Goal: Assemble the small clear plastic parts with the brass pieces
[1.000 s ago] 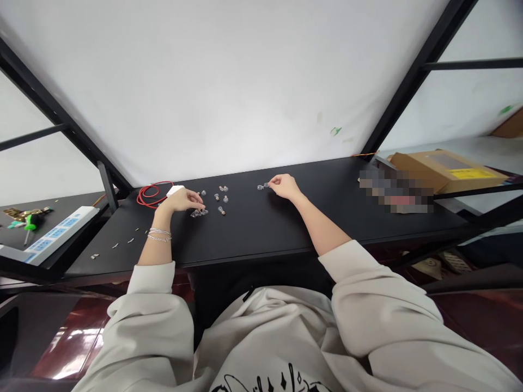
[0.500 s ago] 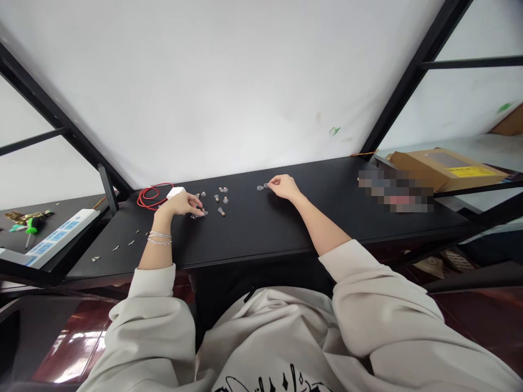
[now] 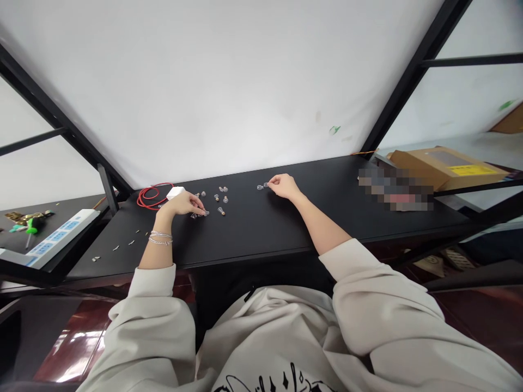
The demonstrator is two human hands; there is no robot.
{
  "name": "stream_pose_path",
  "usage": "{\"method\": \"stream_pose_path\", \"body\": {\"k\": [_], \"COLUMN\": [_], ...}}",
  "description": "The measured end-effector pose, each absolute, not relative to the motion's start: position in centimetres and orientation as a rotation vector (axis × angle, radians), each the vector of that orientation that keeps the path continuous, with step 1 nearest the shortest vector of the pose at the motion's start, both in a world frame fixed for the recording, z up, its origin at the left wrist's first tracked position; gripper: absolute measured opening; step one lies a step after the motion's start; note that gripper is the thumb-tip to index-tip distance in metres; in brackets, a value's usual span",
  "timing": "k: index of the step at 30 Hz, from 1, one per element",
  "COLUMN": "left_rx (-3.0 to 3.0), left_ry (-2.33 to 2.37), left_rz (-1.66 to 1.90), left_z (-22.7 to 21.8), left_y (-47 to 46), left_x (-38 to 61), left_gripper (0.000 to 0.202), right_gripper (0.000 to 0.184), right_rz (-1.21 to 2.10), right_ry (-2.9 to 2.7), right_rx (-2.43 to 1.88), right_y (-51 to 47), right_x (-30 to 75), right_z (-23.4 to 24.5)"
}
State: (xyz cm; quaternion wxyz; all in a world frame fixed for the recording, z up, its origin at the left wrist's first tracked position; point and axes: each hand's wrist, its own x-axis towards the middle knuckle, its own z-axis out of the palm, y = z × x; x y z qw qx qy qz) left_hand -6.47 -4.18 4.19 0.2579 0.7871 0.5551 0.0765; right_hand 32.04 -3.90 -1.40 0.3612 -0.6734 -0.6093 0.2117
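Note:
My left hand (image 3: 187, 204), with a bracelet at its wrist, has its fingertips pinched on a small clear glass bottle (image 3: 206, 213) at the left of the black table. More bottles lie partly hidden beneath its fingers. Just to its right, a corked bottle (image 3: 221, 210) lies on its side, with several others spread behind it. My right hand (image 3: 283, 186) rests farther right, thumb and finger closed on another small glass bottle (image 3: 266, 185). Directly left of that one lies a similar clear bottle (image 3: 260, 187).
A coiled red cable (image 3: 147, 197) and a white block (image 3: 175, 191) are behind my left hand. Tiny pale pieces (image 3: 116, 248) dot the table's left front. A power strip (image 3: 61, 239) sits at far left, a cardboard box (image 3: 445, 169) at far right. A white wall (image 3: 245, 92) stands behind.
My left fingertips have shifted slightly to the right at the bottle. The right hand keeps its place and its pinch.

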Motion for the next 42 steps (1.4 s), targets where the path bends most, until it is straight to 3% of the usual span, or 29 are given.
{"method": "stream_pose_path", "body": {"k": [8, 15, 31, 42], "left_rx": [2.151, 2.114, 2.126, 2.096], "left_ry": [1.521, 1.685, 1.592, 1.542], "left_rz": [0.239, 0.257, 0.242, 0.277], "left_z": [4.64, 4.73, 4.08, 3.81], "left_y": [-4.52, -4.93, -4.8, -4.48], "left_x": [-6.3, -6.46, -5.52, -5.89], "left_gripper": [0.033, 0.047, 0.035, 0.037], "right_gripper": [0.01, 0.011, 0.009, 0.01], "right_rz": [0.543, 0.544, 0.561, 0.555], "right_ry": [-1.584, -1.582, -1.576, -1.579], "right_rx": [-1.741, -1.745, -1.743, -1.746], "right_y": [-4.05, -4.3, -4.32, -4.25], "right_x": [31.94, 31.85, 31.84, 31.79], "right_z": [-1.2, -1.01, -0.94, -0.99]}}
